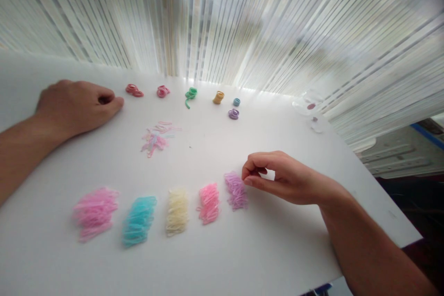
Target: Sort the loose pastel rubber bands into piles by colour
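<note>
My right hand [280, 175] is in a pinch, thumb and forefinger together at the upper right edge of a pile of lilac elastic bands [236, 190]. Anything between those fingertips is too small to make out. To the left in the same row lie piles of coral pink bands [209, 203], pale yellow bands [176, 212], turquoise bands [139, 221] and orchid pink bands [96, 213]. My left hand [79, 104] rests on the table at the far left, fingers curled closed, with nothing visible in it. A loose mixed heap of pink and whitish bands [154, 140] lies between the hands.
Along the back of the white table [277, 249] sit small coils: red [134, 90], rose [163, 91], green [190, 95], mustard [218, 97], blue [236, 101] and purple [233, 114]. Clear plastic pieces [310, 106] lie at the back right. A string curtain [208, 18] hangs behind.
</note>
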The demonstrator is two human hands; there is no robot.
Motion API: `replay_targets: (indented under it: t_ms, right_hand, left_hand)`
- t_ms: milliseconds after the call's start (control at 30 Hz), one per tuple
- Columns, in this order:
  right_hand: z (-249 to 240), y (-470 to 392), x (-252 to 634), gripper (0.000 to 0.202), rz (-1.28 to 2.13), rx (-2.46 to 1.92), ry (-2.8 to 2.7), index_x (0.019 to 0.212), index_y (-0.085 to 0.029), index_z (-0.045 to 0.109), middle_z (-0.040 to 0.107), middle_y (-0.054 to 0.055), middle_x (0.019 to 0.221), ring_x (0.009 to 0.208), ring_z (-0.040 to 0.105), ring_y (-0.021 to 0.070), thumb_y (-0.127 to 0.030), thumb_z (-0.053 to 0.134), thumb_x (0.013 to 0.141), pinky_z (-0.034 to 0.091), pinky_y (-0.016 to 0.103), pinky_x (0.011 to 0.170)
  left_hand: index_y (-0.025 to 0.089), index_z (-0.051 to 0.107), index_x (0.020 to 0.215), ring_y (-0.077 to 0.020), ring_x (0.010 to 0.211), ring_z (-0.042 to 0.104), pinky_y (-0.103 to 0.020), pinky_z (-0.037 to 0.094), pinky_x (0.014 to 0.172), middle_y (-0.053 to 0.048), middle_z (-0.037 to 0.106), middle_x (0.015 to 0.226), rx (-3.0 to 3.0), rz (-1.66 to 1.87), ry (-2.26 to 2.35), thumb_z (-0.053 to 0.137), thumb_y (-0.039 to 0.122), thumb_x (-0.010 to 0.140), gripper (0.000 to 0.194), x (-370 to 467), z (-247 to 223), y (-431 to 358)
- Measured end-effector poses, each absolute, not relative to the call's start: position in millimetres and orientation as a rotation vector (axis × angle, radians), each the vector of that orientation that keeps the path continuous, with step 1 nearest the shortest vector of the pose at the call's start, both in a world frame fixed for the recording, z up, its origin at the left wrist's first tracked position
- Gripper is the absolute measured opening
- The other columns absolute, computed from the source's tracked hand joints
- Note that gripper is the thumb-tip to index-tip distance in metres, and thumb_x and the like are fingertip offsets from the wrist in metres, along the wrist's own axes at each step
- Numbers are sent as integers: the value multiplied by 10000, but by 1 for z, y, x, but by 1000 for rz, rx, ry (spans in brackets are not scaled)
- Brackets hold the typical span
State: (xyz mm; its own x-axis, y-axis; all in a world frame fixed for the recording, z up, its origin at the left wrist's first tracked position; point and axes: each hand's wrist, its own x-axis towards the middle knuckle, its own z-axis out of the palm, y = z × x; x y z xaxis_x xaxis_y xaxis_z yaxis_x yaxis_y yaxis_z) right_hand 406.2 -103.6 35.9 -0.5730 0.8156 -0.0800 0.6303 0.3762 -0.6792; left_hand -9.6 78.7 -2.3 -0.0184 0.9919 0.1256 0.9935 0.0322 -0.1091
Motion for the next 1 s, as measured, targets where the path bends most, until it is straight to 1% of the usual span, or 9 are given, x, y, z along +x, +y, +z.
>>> replay_targets:
  t_ms: [200,467,600,733,800,900,1000]
  right_hand:
    - [36,-104,405,124,925,-1247,-2421,921,-185,699,699,5,824,706,546,100,-228,637,1020,439,216,653]
    - [36,-104,405,121,865,-1242,-2456,938,-185,717,705,10,829,711,561,102,-231,641,1020,455,217,663]
    - [38,-104,407,133,863,-1269,-2426,930,-194,724,714,11,824,711,568,110,-264,653,1019,473,227,668]
    - [37,-104,410,134,859,-1355,-2324,914,-210,728,725,20,824,722,578,132,-288,671,1006,483,249,669]
    - [35,-103,412,138,794,-1402,-2254,901,-211,726,716,24,804,717,577,140,-287,668,1001,476,257,659]
    - [30,-99,416,166,604,-1467,-2186,880,-207,718,682,17,748,682,564,138,-300,653,1001,446,260,618]
    - [24,-93,419,169,420,-1511,-2205,890,-203,717,681,16,749,668,564,137,-308,641,998,432,266,602]
  left_hand:
    - [214,821,1153,-401,1103,687,-482,537,951,-127,769,1216,-2100,-44,-2147,406,595,880,627,-9,-3,79]
    - [222,810,1122,-393,1081,694,-467,555,901,-124,766,1179,-2094,-26,-2124,381,599,887,618,-7,-3,77]
    - [210,811,1129,-367,1091,689,-458,541,944,-118,764,1195,-2080,-43,-2140,413,573,895,587,-8,-2,77]
    - [213,816,1122,-351,1111,672,-442,519,992,-105,764,1212,-2088,-60,-2179,445,609,897,587,-7,-2,76]
    - [219,820,1123,-351,1117,671,-435,515,991,-96,763,1221,-2081,-72,-2179,449,604,899,580,-7,-2,76]
    - [223,816,1156,-362,1103,680,-437,523,954,-100,761,1218,-2080,-51,-2160,439,573,902,574,-7,-1,76]
    - [217,809,1153,-373,1082,686,-444,531,930,-113,760,1205,-2088,-21,-2140,428,570,904,577,-8,-1,76]
